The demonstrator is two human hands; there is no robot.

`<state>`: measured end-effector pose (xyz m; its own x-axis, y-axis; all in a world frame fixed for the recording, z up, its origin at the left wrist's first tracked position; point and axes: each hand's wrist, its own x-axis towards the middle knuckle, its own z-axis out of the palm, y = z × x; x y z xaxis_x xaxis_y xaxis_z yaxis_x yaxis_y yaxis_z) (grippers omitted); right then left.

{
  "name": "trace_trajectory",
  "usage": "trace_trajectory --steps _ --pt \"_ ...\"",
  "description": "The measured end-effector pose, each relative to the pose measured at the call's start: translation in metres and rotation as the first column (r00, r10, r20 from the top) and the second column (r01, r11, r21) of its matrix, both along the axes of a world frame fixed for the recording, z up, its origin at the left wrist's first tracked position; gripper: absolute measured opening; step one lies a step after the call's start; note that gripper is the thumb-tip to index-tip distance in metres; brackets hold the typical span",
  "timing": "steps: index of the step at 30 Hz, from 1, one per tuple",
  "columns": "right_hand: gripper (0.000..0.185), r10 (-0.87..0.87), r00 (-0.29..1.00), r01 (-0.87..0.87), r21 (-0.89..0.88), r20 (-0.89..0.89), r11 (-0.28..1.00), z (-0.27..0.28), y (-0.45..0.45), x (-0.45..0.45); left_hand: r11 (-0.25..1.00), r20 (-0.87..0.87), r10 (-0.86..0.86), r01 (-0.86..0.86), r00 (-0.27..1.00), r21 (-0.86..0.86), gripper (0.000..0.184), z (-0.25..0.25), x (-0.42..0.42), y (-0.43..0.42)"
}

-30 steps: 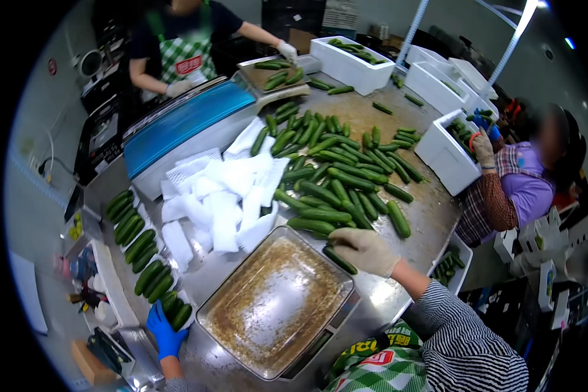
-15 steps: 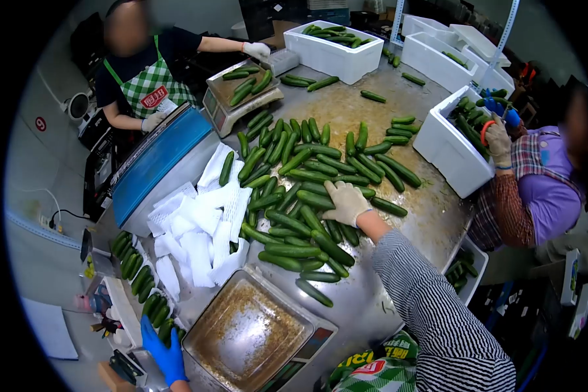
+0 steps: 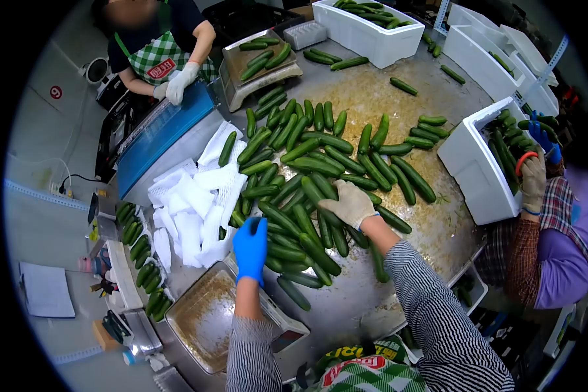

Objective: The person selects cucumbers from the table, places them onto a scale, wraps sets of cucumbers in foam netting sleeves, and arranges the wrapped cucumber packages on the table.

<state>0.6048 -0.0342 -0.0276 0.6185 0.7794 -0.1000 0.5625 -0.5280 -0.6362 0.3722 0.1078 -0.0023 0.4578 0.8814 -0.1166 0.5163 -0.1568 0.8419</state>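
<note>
My left hand, in a blue glove, is over the near left edge of a pile of green cucumbers, above a corner of the near scale. Its fingers are partly bent with a small gap at the tips, and nothing shows in them. My right hand, in a cream knit glove, is closed around a cucumber in the middle of the pile. Part of that cucumber is hidden under the palm. White foam net sleeves lie heaped left of the pile. The scale has a worn metal pan.
Across the metal table, a co-worker in a checked apron stands behind a blue-topped device. Another scale holds cucumbers. A second co-worker handles cucumbers at a white foam box on the right. Rows of cucumbers lie at the left.
My left hand has moved up and right from the cucumbers at the lower left to the pile. My right hand has closed on a cucumber. The far co-worker's hands have come together.
</note>
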Motion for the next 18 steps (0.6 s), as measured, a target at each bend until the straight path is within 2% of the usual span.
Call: trace_trajectory --steps 2,4,7,10,11,13,14,15,17,18 --pt "0.056 0.012 0.998 -0.015 -0.06 -0.057 0.998 -0.007 0.002 0.009 1.0 -0.289 -0.001 0.002 0.957 0.005 0.052 -0.005 0.03 0.015" --pt "0.049 0.005 0.998 -0.01 -0.083 -0.059 0.996 -0.004 0.003 0.009 0.999 -0.589 0.012 0.016 0.808 0.042 0.063 -0.016 0.059 0.023" --pt "0.049 -0.021 1.0 0.019 -0.114 -0.018 0.993 -0.01 0.006 0.007 1.0 -0.676 0.026 -0.01 0.736 0.028 0.072 -0.028 0.067 0.037" --pt "0.049 -0.045 0.999 0.045 -0.094 0.003 0.995 -0.004 0.003 0.003 0.996 -0.608 0.09 -0.084 0.789 0.038 0.065 -0.048 0.059 0.043" --pt "0.05 -0.056 0.998 0.053 -0.068 -0.038 0.996 -0.001 0.003 0.003 0.992 -0.578 0.126 -0.12 0.806 0.05 0.064 -0.057 0.054 0.046" --pt "0.052 -0.08 0.99 0.079 -0.014 -0.117 0.997 0.001 -0.002 0.007 0.987 -0.326 0.072 -0.114 0.943 -0.113 0.061 -0.042 0.046 0.039" --pt "0.055 -0.162 0.947 0.182 0.048 -0.277 0.982 -0.004 -0.006 0.008 0.978 -0.182 0.053 -0.088 0.982 -0.188 0.06 -0.035 0.047 0.038" --pt "0.053 -0.155 0.906 0.233 0.159 -0.394 0.959 -0.004 -0.009 0.007 0.98 -0.153 -0.001 -0.029 0.988 -0.196 0.064 -0.035 0.051 0.039" --pt "0.048 -0.109 0.77 0.316 0.227 -0.629 0.921 -0.003 -0.023 -0.003 0.97 -0.099 -0.097 0.072 0.99 -0.231 0.073 -0.038 0.055 0.03" --pt "0.045 -0.094 0.762 0.297 0.218 -0.641 0.93 -0.011 -0.026 -0.007 0.977 -0.172 -0.141 0.109 0.975 -0.184 0.078 -0.025 0.063 0.016"
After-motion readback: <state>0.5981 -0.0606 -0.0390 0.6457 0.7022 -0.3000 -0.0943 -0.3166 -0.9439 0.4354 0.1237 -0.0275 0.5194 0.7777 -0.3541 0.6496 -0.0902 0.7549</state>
